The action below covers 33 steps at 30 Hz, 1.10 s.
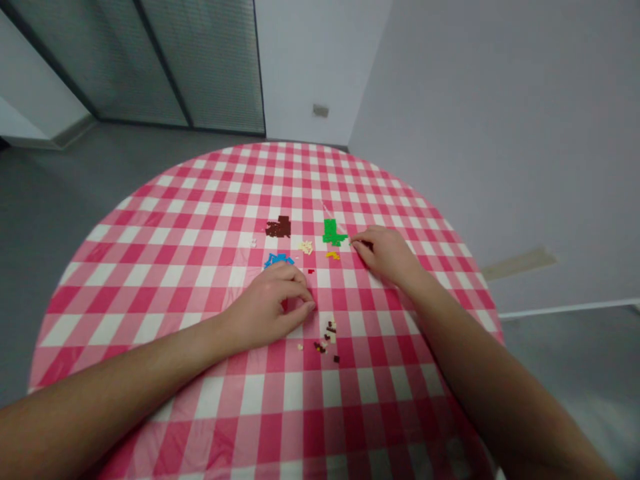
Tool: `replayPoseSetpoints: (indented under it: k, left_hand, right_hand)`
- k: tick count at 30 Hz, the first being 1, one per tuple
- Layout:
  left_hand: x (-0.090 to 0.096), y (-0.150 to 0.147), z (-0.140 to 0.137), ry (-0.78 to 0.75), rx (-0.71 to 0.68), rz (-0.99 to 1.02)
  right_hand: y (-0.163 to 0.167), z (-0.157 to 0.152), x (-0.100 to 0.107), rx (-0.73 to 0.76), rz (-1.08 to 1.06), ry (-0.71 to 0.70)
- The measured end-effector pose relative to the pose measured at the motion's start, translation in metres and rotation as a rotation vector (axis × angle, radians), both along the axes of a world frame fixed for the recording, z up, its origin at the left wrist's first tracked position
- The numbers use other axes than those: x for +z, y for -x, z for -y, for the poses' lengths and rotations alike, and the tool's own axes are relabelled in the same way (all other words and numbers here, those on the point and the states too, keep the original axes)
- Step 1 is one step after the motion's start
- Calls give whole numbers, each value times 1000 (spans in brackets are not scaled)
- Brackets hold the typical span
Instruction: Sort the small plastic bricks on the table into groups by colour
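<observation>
My left hand (277, 300) rests low over the table, fingers curled and the thumb tip meeting the index fingertip. Anything pinched there is too small to make out. Just behind its knuckles lies a pile of blue toy bricks (278, 259), partly covered by the hand. My right hand (385, 257) is closed in a pinch beside the green bricks (331, 232); what sits at its fingertips is unclear. Between the hands are a few yellow bricks (333, 255), cream bricks (306, 247) and a small red brick (311, 271). Nearer me lies a loose dark brown and cream group (327, 337).
A dark brown brick pile (279, 227) lies farther back, with small whitish pieces (253, 243) beside it. A red and white checked cloth (200, 280) covers the round table. A wall (500, 133) rises close on the right, and glass panels (215, 60) stand behind.
</observation>
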State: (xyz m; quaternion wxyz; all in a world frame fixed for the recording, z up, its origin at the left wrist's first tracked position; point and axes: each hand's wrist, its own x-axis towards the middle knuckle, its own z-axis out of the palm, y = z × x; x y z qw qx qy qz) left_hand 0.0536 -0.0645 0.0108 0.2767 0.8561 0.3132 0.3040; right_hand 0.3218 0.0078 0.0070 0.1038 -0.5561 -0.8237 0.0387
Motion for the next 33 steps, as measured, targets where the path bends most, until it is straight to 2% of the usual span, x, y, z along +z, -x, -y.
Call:
replayPoseSetpoints:
  k: [12, 24, 33]
  left_hand:
    - [-1, 0, 1, -6, 4, 9]
    - [-1, 0, 1, -6, 2, 13]
    - [0, 0, 1, -21, 1, 14]
  right_hand:
    - [2, 0, -3, 30, 22, 3]
    - [14, 4, 3, 8, 182, -17]
    - [11, 5, 4, -25, 115, -48]
